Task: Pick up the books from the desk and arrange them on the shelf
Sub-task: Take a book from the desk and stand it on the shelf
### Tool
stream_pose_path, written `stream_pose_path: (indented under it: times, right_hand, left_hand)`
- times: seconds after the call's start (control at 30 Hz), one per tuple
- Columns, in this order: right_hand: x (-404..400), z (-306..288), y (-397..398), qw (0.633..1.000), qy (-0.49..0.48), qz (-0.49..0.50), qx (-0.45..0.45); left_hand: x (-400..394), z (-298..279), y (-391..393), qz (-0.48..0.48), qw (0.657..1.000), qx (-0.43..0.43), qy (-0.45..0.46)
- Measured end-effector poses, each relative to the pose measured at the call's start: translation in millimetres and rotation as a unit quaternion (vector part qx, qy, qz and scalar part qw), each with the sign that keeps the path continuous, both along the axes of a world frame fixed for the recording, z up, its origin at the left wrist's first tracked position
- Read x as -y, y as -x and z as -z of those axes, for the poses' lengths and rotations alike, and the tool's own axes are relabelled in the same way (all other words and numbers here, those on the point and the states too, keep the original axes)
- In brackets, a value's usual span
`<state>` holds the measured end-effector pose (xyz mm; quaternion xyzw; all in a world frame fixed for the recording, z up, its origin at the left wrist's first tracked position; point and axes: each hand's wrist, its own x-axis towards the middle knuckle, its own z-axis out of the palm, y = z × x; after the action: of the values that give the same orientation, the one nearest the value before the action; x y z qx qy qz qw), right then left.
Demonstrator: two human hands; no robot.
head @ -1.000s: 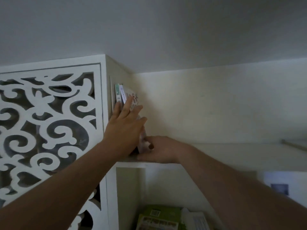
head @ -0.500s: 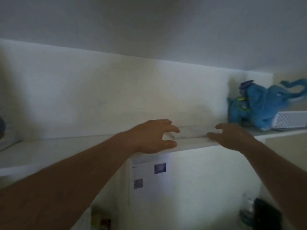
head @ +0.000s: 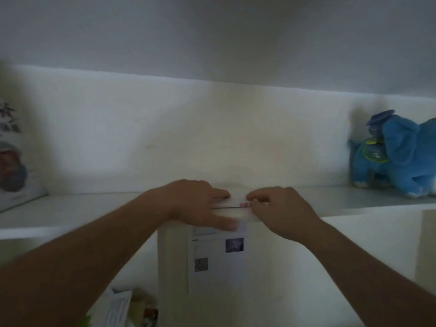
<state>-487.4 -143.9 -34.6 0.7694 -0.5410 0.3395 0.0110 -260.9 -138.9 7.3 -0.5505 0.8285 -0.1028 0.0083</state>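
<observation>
A thin white book lies flat at the front edge of the high white shelf. My left hand grips its left end, fingers on top and thumb under the edge. My right hand pinches its right end with curled fingers. Another book with a printed cover leans upright at the far left of the shelf.
A blue plush elephant stands on the shelf's right end. Below the shelf a white divider carries a printed sheet. More books or papers sit in the lower left compartment. The wall closes the shelf's back.
My view swung right from the upright books at the shelf's left end. Both hands moved to the flat white book and have come closer together on it.
</observation>
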Motion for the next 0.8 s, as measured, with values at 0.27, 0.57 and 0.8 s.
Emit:
stream_pose_path:
  times: [0.27, 0.57, 0.8]
  right_hand:
    - [6.5, -25.8, -100.0, 0.882, -0.081, -0.2, 0.42]
    - [-8.0, -29.6, -221.5, 0.837, -0.133, -0.334, 0.412]
    - [-10.7, -27.6, -251.5, 0.858, -0.104, -0.315, 0.393]
  left_hand:
    - [-82.1, -19.2, -91.5, 0.024, 0.935, -0.325, 0.14]
    - [-65.6, -7.6, -165.3, 0.046, 0.571, -0.818, -0.049]
    - [-84.8, -1.0, -203.4, 0.034, 0.677, -0.734, -0.044]
